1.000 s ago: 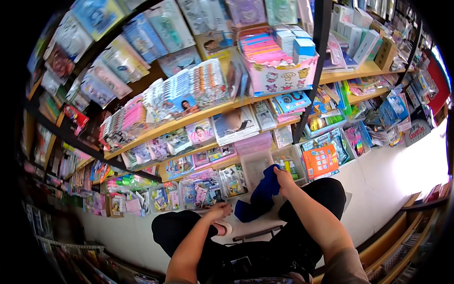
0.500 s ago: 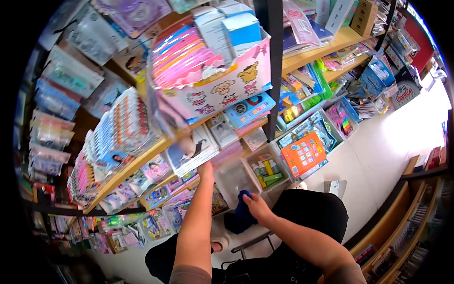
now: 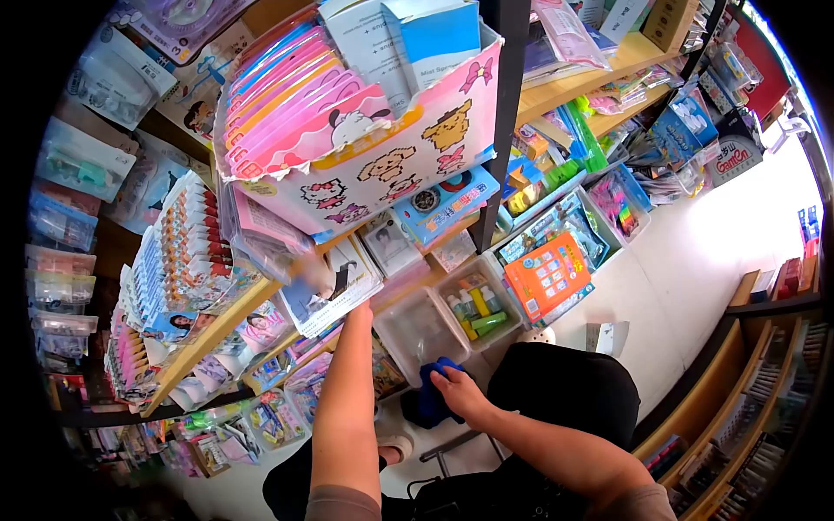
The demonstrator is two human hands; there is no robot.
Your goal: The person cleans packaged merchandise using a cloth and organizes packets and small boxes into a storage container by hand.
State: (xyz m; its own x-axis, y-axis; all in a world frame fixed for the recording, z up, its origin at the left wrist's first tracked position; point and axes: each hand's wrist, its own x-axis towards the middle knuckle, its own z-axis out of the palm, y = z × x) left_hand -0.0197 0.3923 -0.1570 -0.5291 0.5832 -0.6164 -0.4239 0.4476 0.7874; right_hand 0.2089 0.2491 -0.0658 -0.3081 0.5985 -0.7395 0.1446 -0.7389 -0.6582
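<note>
My right hand (image 3: pixel 460 395) is closed round a bunched dark blue cloth (image 3: pixel 423 408), which hangs beside a translucent plastic bin (image 3: pixel 408 326). My left hand (image 3: pixel 360 314) reaches in at the shelf, under or behind a stack of photo prints (image 3: pixel 340 291); its fingers are hidden. The prints jut out past the shelf edge. Above them stands a pink cartoon display box (image 3: pixel 365 178) packed with pink sleeves. The plastic bin between my hands looks mostly bare inside.
Another bin (image 3: pixel 476 313) holds bottles and green packs. Beside it an orange booklet (image 3: pixel 547 276) lies on a filled bin. A black post (image 3: pixel 502 113) divides the shelving. Low wooden shelves (image 3: pixel 712 399) stand at the right. My knee (image 3: pixel 560 391) is close to the bins.
The view has shifted closer to the shelf, so the pink box looks larger. My right hand and the cloth sit slightly lower and further left; the left arm still reaches under the prints.
</note>
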